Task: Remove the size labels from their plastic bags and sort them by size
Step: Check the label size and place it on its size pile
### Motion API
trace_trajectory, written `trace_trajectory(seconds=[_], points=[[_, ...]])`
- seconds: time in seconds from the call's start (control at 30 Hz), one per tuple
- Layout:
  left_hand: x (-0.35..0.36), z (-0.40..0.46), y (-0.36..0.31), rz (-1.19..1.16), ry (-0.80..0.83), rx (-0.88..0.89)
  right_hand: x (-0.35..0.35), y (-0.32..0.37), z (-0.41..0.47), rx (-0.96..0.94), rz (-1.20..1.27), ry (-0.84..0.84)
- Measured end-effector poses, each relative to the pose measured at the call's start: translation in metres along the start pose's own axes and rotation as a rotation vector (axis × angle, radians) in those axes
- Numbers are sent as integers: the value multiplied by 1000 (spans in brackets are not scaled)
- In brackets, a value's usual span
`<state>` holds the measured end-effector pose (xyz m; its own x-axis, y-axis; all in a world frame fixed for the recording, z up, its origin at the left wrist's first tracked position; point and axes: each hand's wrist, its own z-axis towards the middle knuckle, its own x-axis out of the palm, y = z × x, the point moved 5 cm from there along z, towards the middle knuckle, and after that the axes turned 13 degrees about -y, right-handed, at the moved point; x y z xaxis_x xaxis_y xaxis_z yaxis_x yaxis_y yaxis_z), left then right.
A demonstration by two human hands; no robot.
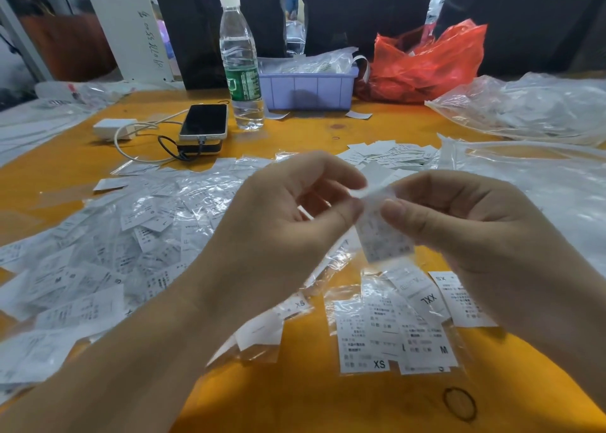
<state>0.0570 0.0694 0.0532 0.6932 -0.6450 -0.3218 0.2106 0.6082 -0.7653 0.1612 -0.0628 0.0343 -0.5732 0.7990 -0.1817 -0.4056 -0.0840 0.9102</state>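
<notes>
Both hands, left (288, 216) and right (465, 222), pinch one blurred, white printed label (382, 235) in clear plastic.

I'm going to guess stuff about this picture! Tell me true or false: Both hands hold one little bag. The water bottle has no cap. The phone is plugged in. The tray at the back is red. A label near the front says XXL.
1. Both hands hold one small bag: true. The left hand and right hand pinch the bagged label between them.
2. The bottle has no cap: false. A white cap is on it.
3. The phone is plugged in: true.
4. The tray is red: false. It is purple; the crumpled bag beside it is red.
5. A label reads XXL: true.
</notes>
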Motion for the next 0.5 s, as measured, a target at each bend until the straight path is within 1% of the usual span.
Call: trace_trajectory(seconds=[0.07, 0.13, 0.2, 0.23, 0.27, 0.33, 0.37, 0.43, 0.5], points=[[-13, 9, 10, -55, -89, -94, -7, 0, 3, -1, -12, -69], [-29, 17, 28, -36, -191, -208, -16, 5, 7, -59, -54, -146], [-37, 21, 48, 98, -227, -312, -23, 13, 9, -120, -89, -201], [-39, 22, 57, 200, -230, -344, -25, 16, 9, -147, -110, -217], [-41, 22, 64, 337, -242, -343, -26, 18, 10, -174, -143, -228], [-43, 23, 66, 585, -278, -260, -26, 19, 11, -234, -266, -224], [-43, 23, 64, 628, -290, -220, -25, 18, 11, -248, -341, -213], [-39, 21, 59, 608, -269, -169, -23, 14, 11, -238, -489, -184], [-25, 16, 52, 586, -168, -100, -21, 6, 12, -213, -639, -130]])
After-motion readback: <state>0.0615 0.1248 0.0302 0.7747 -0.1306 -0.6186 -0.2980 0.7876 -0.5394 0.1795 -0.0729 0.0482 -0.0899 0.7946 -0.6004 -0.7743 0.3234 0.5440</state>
